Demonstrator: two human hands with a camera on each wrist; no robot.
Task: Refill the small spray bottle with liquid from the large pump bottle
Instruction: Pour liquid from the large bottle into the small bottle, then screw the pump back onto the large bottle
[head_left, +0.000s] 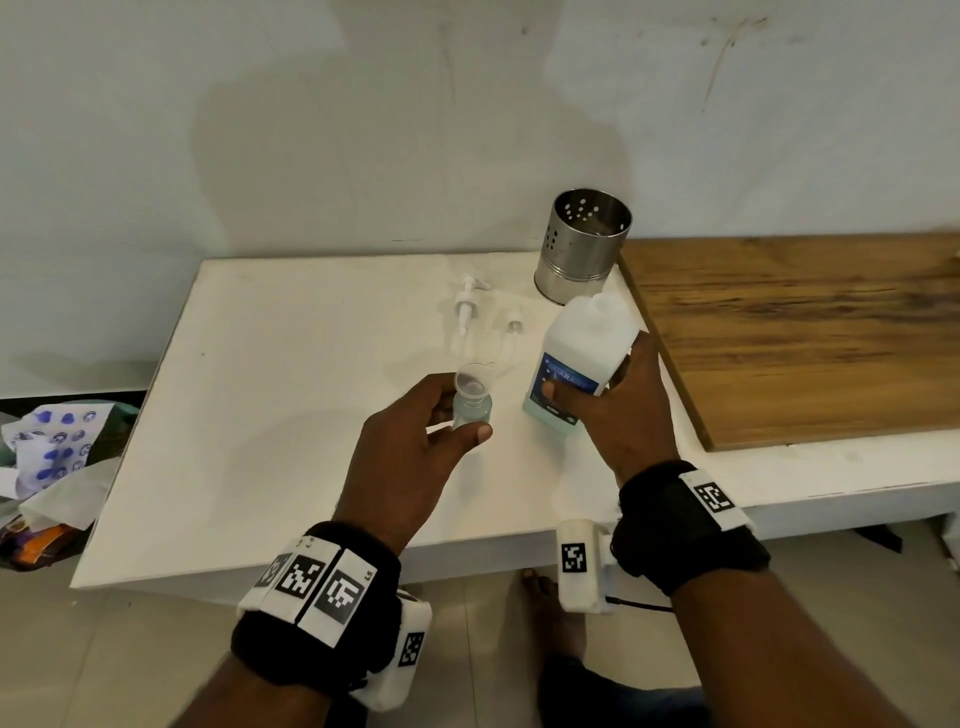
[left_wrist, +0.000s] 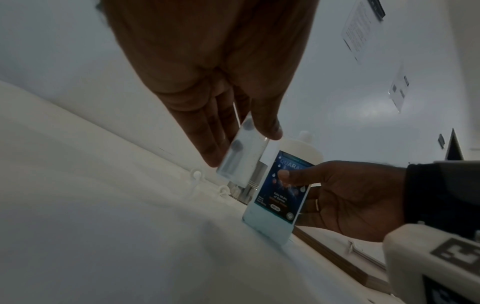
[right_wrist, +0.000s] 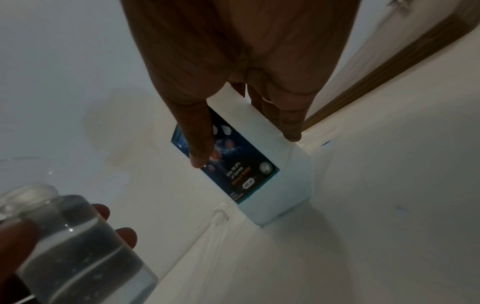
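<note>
White counter (head_left: 270, 441) carries the work: the left hand (head_left: 415, 457) grips the open small spray bottle (head_left: 471, 400), the right hand (head_left: 631, 410) clasps the uncapped large pump bottle (head_left: 579, 358) beside it. For a clean pour, bring the large bottle's mouth over the small neck and tip slowly.

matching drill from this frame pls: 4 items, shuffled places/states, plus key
Items
1. small spray bottle
2. large bottle
3. pump head
4. steel holder

Places/states
A. lying loose on the white table
B. held in the left hand, neck open
C. standing at the back by the wall
D. gripped by the right hand, base on the table

Pairs: 1-B, 2-D, 3-A, 4-C
</note>
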